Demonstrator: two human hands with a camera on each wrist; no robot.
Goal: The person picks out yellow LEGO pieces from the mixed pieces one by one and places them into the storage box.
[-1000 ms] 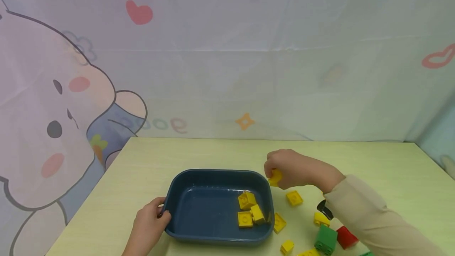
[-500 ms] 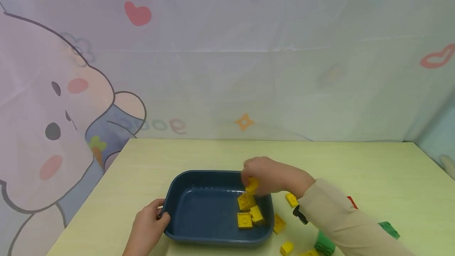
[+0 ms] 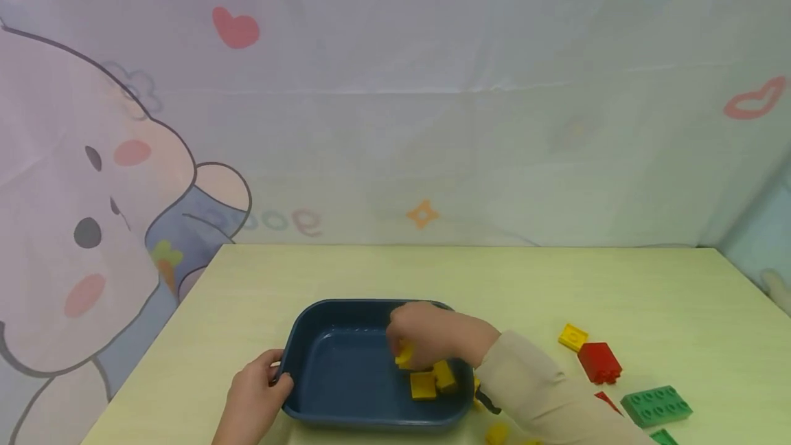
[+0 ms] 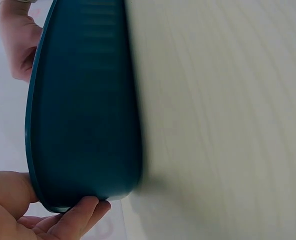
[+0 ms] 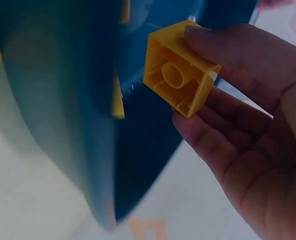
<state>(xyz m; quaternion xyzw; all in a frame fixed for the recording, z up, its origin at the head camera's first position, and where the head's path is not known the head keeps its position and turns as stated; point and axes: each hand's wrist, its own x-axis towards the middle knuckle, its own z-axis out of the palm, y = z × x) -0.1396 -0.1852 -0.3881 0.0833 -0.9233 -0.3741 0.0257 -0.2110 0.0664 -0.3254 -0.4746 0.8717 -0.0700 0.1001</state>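
A dark blue tray point(image 3: 321, 335) sits on the pale table, with yellow bricks point(image 3: 432, 380) lying at its right end. My left hand point(image 3: 253, 397) grips the tray's left rim point(image 4: 37, 190), thumb over the edge and fingers under it. My right hand point(image 3: 432, 335) hangs low over the tray's right half and pinches a yellow brick point(image 3: 404, 356). The right wrist view shows that yellow brick point(image 5: 180, 80) hollow side up between my fingertips point(image 5: 213, 45), just above the tray wall point(image 5: 62, 110).
To the right on the table lie a yellow plate point(image 3: 572, 336), a red brick point(image 3: 599, 362), a green plate point(image 3: 656, 405) and a small yellow brick point(image 3: 497, 432) near the front edge. A printed cloth backdrop point(image 3: 395, 101) stands behind the table.
My right hand has carried the yellow brick leftward and down, from beside the tray to low inside it. The left hand has stayed on the rim.
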